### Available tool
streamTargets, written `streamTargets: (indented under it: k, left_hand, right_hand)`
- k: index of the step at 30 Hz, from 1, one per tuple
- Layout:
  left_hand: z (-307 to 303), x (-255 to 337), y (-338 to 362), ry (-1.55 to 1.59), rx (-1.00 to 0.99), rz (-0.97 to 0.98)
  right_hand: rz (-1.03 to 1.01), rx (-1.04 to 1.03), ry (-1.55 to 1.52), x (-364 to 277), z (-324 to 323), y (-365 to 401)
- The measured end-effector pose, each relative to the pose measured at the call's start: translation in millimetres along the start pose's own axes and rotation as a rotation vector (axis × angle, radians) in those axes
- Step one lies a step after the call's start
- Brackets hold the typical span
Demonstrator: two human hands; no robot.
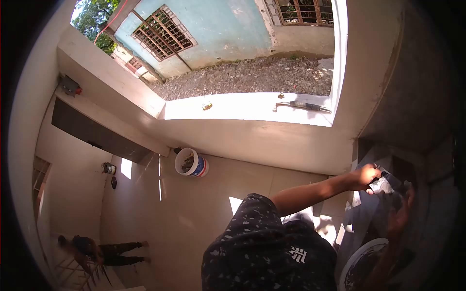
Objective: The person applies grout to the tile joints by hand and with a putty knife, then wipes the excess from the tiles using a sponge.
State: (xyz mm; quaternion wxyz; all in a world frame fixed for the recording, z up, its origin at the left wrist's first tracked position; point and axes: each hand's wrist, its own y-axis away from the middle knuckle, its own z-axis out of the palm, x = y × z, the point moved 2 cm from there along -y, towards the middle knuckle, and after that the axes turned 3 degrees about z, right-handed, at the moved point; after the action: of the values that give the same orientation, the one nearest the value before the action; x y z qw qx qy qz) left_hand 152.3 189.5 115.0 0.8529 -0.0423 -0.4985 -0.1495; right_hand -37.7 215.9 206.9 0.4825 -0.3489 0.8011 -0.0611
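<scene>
My left hand, lit by the sun, is closed round what looks like a putty knife with a flat grey blade and pale paste on it. Close by in shadow is my right hand, its fingers pointing up towards the blade. Blur and darkness hide whether it grips anything. Below my right forearm stands a round white-rimmed bucket, dark inside. A grey stepped surface, sunlit in patches, lies beneath both hands.
A hammer and a small object lie on the white window sill. A white paint bucket holding debris stands on the tiled floor by the wall. Another person is at lower left, near a railing.
</scene>
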Motion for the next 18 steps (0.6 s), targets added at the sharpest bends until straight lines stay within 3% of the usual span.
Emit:
streamTargets:
  k: [3,4,5,6,7,8,12,14,18]
  left_hand:
    - [6,9,3,0.239,-0.054,-0.028]
    - [8,19,8,0.175,0.077,-0.072]
    - [4,18,4,0.262,0.011,-0.008]
    - [-6,22,6,0.318,-0.351,0.192]
    - [-9,23,1,0.219,-0.351,0.308]
    - [9,55,11,0.262,-0.158,0.055]
    - [-2,59,-9,0.131,-0.187,-0.020]
    - [-1,64,-14,0.059,-0.096,-0.076]
    - [-4,64,-34,-0.110,-0.101,-0.190]
  right_hand:
    - [-0.313,0.052,0.769,3,13,-11]
    - [-0.315,0.085,0.751,5,12,-9]
    - [-0.263,0.105,0.707,-4,7,-13]
    - [-0.262,0.134,0.682,-9,0,-17]
    - [-0.272,0.143,0.676,-9,-7,-17]
    - [-0.270,0.135,0.631,-11,-12,-19]
    - [-0.101,0.261,0.387,13,-3,-22]
    - [-0.061,0.322,0.263,22,2,-25]
    - [0.019,0.271,0.141,32,7,-26]
